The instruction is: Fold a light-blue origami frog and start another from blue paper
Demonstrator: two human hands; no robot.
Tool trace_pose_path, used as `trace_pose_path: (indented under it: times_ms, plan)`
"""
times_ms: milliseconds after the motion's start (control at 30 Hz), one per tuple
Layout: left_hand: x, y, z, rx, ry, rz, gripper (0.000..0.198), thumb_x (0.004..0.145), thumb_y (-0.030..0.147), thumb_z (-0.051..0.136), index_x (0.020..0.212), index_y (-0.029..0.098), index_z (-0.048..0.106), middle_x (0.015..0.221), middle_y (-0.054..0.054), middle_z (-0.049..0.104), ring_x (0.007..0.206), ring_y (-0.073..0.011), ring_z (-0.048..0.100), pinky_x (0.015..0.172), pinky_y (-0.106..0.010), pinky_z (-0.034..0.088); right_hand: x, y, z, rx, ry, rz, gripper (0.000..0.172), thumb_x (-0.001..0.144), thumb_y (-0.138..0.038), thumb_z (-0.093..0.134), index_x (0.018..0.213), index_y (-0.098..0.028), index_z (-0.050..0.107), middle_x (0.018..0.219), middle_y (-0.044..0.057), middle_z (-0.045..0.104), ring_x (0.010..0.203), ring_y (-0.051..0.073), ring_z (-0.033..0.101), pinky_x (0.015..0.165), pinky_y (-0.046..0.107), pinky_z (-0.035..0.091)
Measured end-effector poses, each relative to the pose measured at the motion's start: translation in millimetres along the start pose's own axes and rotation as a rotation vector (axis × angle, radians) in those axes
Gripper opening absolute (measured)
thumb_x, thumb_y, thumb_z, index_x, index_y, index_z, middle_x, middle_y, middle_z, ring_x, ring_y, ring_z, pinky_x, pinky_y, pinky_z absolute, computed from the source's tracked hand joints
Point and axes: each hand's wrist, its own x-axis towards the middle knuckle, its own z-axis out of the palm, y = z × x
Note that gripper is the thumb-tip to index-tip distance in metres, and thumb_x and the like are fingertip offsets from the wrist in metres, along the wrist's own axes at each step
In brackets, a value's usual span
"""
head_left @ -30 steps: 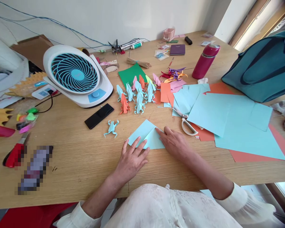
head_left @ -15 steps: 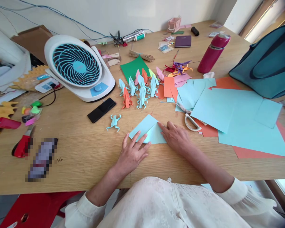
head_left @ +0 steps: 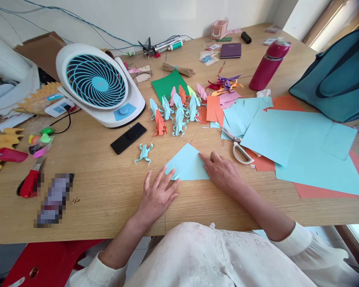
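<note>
A light-blue sheet of paper, folded into a triangle, lies flat on the table in front of me. My left hand is open, its spread fingertips on the paper's left corner, where a small edge lifts. On the right slope of the triangle, my right hand presses down with its fingers stretched forward and rather close together. Beyond my left hand sits a light-blue origami frog. More folded paper frogs, mostly light blue with some orange and pink, stand grouped behind the sheet.
White-handled scissors lie right of my right hand, partly under light-blue paper sheets. A black flat case and a white fan are at left. A magenta bottle and a teal bag stand at right.
My left hand has slid left and slightly toward me, onto the sheet's left corner. The paper's left part now shows one smooth triangle instead of two visible panels. My right hand stays nearly in place.
</note>
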Motion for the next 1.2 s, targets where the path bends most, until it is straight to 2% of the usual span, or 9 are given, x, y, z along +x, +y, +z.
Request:
trace_pose_path:
  times_ms: [167,367,467,600,733,800,1000,1200]
  plan:
    - [-6.3,1.2,-0.8,0.011,-0.008,-0.045,0.032,0.095,0.036,0.054,0.124,0.030,0.064,0.145,-0.005,0.052,0.137,-0.0311,0.042,0.115,-0.059,0.019,-0.8,-0.1,-0.3,0.000,0.011,-0.004,0.047,0.103,-0.037,0.027,0.148,-0.028,0.036,0.110,0.010,0.055,0.080,0.020,0.058,0.057,0.030,0.030]
    - [-7.5,7.6,-2.2,0.003,0.045,-0.106,0.030,0.096,0.034,0.051,0.119,0.025,0.067,0.139,-0.008,0.058,0.133,-0.0314,0.048,0.114,-0.057,0.021,0.3,-0.3,-1.6,0.008,-0.021,0.000,0.047,0.103,-0.036,0.027,0.149,-0.028,0.034,0.112,0.010,0.055,0.086,0.020,0.058,0.059,0.030,0.033]
    - [-4.3,10.8,-3.7,-0.019,0.043,-0.098,0.030,0.097,0.033,0.049,0.117,0.022,0.067,0.139,-0.008,0.058,0.133,-0.0302,0.048,0.117,-0.055,0.016,0.0,0.1,-2.0,0.020,-0.009,-0.008,0.047,0.103,-0.035,0.028,0.149,-0.027,0.035,0.111,0.010,0.055,0.086,0.021,0.058,0.059,0.030,0.033]
    - [4.9,17.4,1.5,-0.058,0.016,0.023,0.040,0.100,0.034,0.041,0.132,0.014,0.057,0.144,-0.012,0.052,0.136,-0.0264,0.045,0.119,-0.052,0.008,-0.8,-0.1,-2.0,0.034,0.005,-0.019,0.047,0.103,-0.035,0.028,0.148,-0.026,0.036,0.110,0.010,0.055,0.088,0.021,0.059,0.060,0.030,0.035]
    - [15.8,29.4,16.5,-0.125,-0.091,0.241,0.059,0.100,0.047,0.035,0.147,0.011,0.037,0.154,-0.013,0.038,0.145,-0.0251,0.030,0.120,-0.047,0.010,-0.2,-0.4,-1.4,0.036,0.000,-0.019,0.047,0.103,-0.035,0.028,0.148,-0.025,0.037,0.111,0.011,0.055,0.087,0.022,0.059,0.061,0.030,0.035]
    - [19.1,34.9,23.4,-0.148,-0.137,0.283,0.067,0.098,0.053,0.033,0.150,0.010,0.031,0.157,-0.013,0.033,0.147,-0.0256,0.025,0.120,-0.046,0.012,0.2,-0.3,-1.1,0.033,0.008,-0.021,0.047,0.103,-0.035,0.029,0.148,-0.025,0.037,0.110,0.011,0.055,0.087,0.021,0.059,0.061,0.030,0.035]
    - [14.5,36.9,27.0,-0.160,-0.153,0.204,0.074,0.096,0.058,0.032,0.151,0.008,0.027,0.157,-0.015,0.032,0.147,-0.0259,0.025,0.118,-0.042,0.020,-0.6,-0.1,-0.6,0.028,0.022,-0.025,0.046,0.103,-0.036,0.030,0.146,-0.025,0.039,0.109,0.010,0.055,0.084,0.021,0.059,0.060,0.030,0.034]
    - [-0.6,30.8,20.8,-0.128,-0.131,0.091,0.071,0.098,0.051,0.037,0.152,0.007,0.024,0.155,-0.016,0.036,0.145,-0.0254,0.029,0.114,-0.040,0.029,0.3,-0.6,-1.9,0.068,-0.001,0.000,0.046,0.103,-0.036,0.030,0.148,-0.026,0.036,0.112,0.011,0.056,0.087,0.022,0.060,0.063,0.030,0.038]
